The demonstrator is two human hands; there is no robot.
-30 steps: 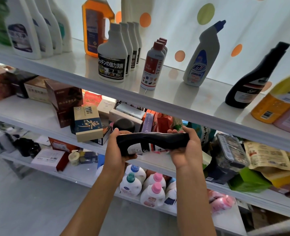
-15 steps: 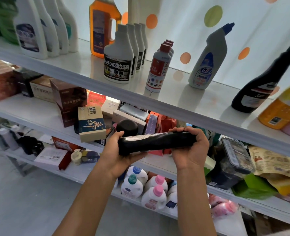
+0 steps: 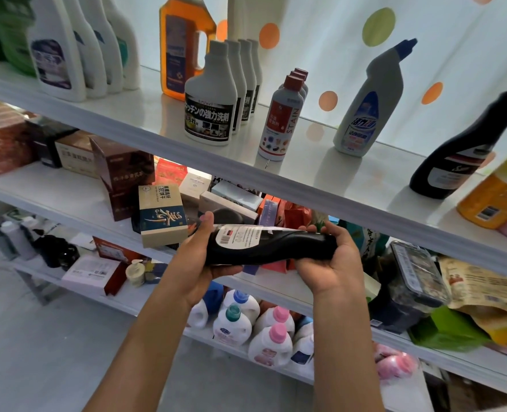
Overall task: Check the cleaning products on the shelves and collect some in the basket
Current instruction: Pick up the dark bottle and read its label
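Rotated black bottle [image 3: 264,246] shows label; cap hidden.

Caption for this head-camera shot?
Both hands, left and right, hold a black bottle sideways before stocked shelves.

a shop: 3 white shelves [image 3: 320,185] stocked with rows of identical cleaning bottles [image 3: 210,111] and boxed goods [image 3: 161,215].

My arms and hands, head view.
Both my forearms are bare from the lower frame edge to the wrist; no sleeve, glove, watch, ring or band is visible on them. My left hand [image 3: 198,263] and my right hand [image 3: 332,269] are uncovered, with short, unpainted nails where the fingertips show.
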